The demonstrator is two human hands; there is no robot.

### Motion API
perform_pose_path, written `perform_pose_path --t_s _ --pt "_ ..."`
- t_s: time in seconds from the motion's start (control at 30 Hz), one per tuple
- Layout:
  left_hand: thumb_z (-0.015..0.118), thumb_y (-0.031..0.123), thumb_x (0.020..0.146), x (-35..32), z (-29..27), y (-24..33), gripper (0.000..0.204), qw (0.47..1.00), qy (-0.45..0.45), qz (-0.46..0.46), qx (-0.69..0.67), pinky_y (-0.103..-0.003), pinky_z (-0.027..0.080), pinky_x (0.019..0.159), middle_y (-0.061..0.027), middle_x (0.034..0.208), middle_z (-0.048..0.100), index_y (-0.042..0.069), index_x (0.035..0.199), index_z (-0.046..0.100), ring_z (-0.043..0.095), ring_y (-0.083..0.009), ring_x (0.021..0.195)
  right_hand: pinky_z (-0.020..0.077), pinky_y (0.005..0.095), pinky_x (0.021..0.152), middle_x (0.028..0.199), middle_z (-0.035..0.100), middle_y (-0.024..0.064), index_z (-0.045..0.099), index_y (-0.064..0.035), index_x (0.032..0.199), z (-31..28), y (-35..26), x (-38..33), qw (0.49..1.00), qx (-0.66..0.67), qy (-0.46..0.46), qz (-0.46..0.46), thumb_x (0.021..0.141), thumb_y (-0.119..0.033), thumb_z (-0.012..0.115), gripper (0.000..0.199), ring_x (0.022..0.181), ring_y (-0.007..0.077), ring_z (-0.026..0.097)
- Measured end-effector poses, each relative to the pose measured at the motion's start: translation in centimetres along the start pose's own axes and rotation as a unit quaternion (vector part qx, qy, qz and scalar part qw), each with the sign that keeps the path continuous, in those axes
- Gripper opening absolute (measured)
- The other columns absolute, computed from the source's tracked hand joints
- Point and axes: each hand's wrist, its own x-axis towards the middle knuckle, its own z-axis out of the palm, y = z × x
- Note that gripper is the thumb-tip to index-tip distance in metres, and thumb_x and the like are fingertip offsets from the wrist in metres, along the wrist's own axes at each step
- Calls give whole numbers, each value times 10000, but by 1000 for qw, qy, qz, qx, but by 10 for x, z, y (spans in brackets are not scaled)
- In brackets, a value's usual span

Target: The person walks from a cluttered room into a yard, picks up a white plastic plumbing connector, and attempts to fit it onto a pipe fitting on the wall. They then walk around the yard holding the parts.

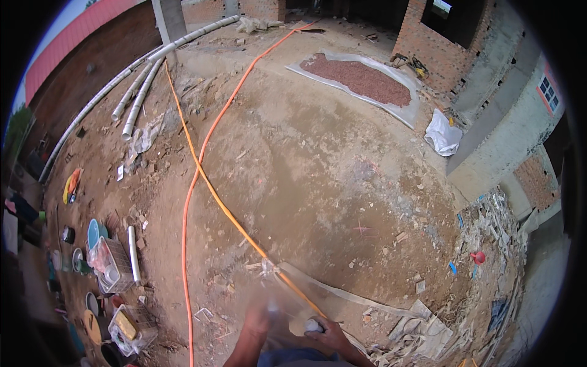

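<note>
Low in the middle, my left hand is closed and smeared by motion. A small pale thing shows at its fingers, too blurred to name. To its right, my right hand is wrapped round a rounded grey-white object whose kind I cannot tell. An orange-yellow hose runs across the dirt from the upper left down to beside my right hand. Partway along it, just beyond my hands, sits a whitish, blurred patch. A second, redder orange hose crosses it and lies further left.
Baskets, basins and a short white pipe stand at left. Long pale pipes lie at upper left. Reddish grains cover a white sheet near a brick wall. Torn sacking and a red scoop lie at right.
</note>
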Motion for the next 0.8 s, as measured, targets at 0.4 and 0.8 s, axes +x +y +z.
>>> perform_pose_path --t_s 0.4,0.8 --pt "644 242 956 36 -3 37 243 987 32 62 144 -371 514 651 -115 1045 628 127 1159 576 598 -233 784 538 325 821 958 712 95 649 -33 1194 12 -31 24 1000 9 23 8 790 -289 805 503 898 149 672" --pt "655 231 950 57 38 82 298 995 -56 64 -49 -353 508 720 -85 1045 628 140 1216 557 596 -201 841 525 313 848 987 709 88 625 -36 1222 25 -63 48 998 -54 23 -4 812 -240 790 486 915 145 660"
